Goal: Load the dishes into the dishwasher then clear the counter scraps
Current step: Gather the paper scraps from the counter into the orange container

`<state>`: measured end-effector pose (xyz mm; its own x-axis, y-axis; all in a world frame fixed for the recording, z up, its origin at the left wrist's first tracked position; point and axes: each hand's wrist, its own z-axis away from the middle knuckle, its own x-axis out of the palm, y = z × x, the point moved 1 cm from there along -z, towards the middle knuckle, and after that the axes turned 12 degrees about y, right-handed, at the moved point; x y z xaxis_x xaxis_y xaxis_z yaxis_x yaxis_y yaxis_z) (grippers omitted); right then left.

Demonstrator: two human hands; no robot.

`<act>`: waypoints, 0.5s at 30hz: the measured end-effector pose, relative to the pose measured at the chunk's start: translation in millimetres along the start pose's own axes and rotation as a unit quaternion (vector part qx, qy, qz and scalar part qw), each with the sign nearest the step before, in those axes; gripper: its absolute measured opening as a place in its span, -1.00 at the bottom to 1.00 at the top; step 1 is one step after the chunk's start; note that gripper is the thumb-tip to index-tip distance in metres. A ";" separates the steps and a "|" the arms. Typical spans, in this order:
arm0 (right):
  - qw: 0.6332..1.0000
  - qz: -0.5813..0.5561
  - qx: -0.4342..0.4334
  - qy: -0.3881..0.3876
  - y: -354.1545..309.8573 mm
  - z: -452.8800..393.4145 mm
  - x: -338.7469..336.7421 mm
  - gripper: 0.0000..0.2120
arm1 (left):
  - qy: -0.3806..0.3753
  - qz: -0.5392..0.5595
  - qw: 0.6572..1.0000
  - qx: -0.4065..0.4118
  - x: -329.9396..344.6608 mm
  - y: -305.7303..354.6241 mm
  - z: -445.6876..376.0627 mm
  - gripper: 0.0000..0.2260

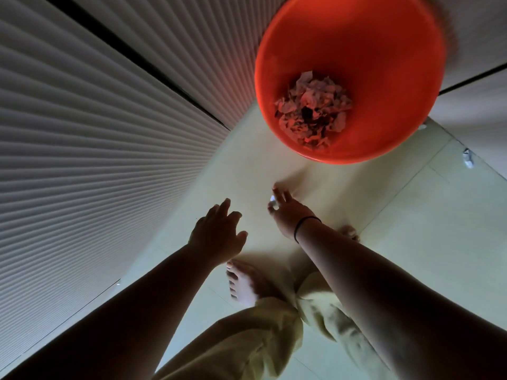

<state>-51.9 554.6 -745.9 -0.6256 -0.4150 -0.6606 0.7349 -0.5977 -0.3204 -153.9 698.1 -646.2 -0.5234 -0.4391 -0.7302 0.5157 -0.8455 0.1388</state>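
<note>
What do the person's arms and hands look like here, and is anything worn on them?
Both forearms are bare, with no sleeves in view. The right hand has a thin black band around its wrist, like a hair tie. The left hand and its wrist show no rings, watch or band. No gloves.

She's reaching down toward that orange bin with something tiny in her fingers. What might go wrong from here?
The right hand pinches a small pale scrap well short of the orange bin; let go here, it would likely land on the floor. A white bit already lies on the tiles beside the bin. Her bare foot is close by, so a dropped scrap could get stepped on.
</note>
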 end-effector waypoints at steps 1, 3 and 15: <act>1.000 -0.002 -0.018 0.005 0.5 -2.4 2.5 -0.50 | 0.002 0.004 1.000 0.002 0.3 0.8 -3.0 -0.53; 0.998 0.027 -0.052 -0.001 3.1 2.0 -3.5 -0.50 | -0.004 0.002 1.000 -0.003 -0.1 1.8 -5.1 -0.54; 0.959 -0.137 0.011 0.247 -22.1 179.2 -161.3 -0.71 | -0.118 0.010 0.993 0.000 -81.3 69.7 80.5 -0.57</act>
<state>-14.1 511.8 -510.7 -0.5899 0.1316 -0.7967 0.5524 -0.6539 -0.5171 -129.9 650.4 -523.3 -0.6574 -0.5150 -0.5501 0.5282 -0.8356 0.1511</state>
